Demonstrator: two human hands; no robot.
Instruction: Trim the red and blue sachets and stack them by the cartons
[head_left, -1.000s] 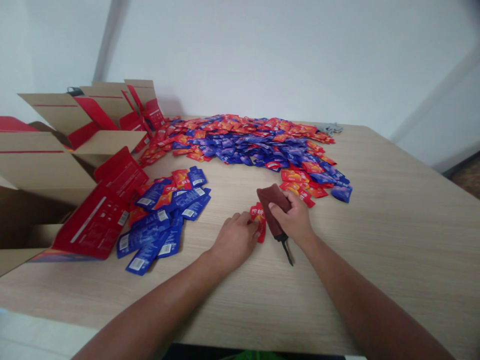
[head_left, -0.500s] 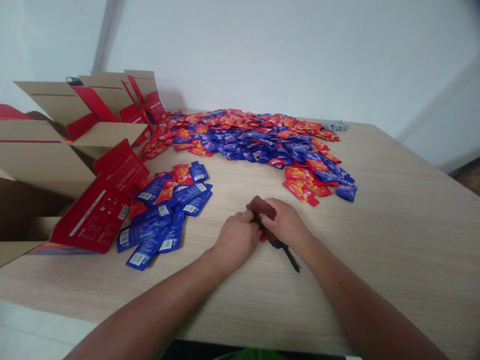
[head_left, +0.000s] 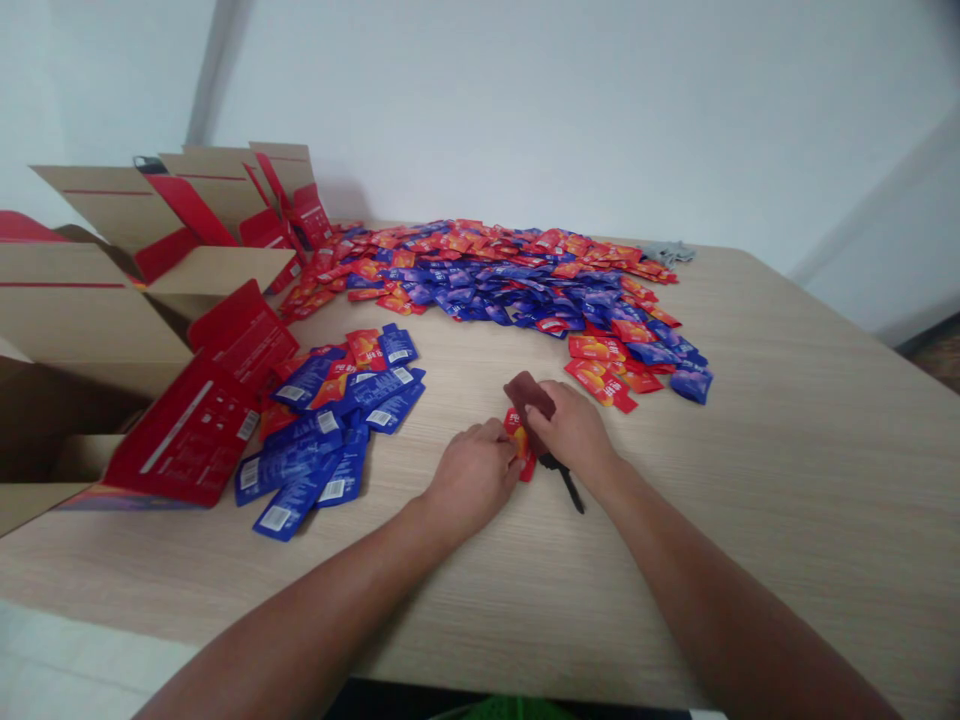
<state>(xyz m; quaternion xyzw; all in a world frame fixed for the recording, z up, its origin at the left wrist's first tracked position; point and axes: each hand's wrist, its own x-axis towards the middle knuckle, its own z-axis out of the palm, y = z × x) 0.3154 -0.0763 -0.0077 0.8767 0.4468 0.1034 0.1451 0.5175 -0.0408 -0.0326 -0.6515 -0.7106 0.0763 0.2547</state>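
Note:
Near the middle of the table, my left hand (head_left: 474, 468) has its fingers closed at the left edge of a small red-and-orange sachet (head_left: 528, 466), which lies on the tabletop. My right hand (head_left: 576, 425) grips a dark brown, flat-looking tool (head_left: 531, 392) with a thin black piece sticking out towards me. The tool is held over the right part of the sachet, partly hiding it; whether they touch I cannot tell. Left of my hands lies a loose pile of blue and red sachets (head_left: 330, 430), many with their barcodes up.
A long heap of red and blue sachets (head_left: 495, 280) stretches along the back of the table (head_left: 750, 450) by the wall. Open cardboard boxes (head_left: 90, 330) with red flaps stand at the left. A grey cloth (head_left: 670, 254) lies at the back right.
My right hand has shifted the brown tool slightly up and to the right, and more of the red sachet shows. My left hand has stayed nearly in place.

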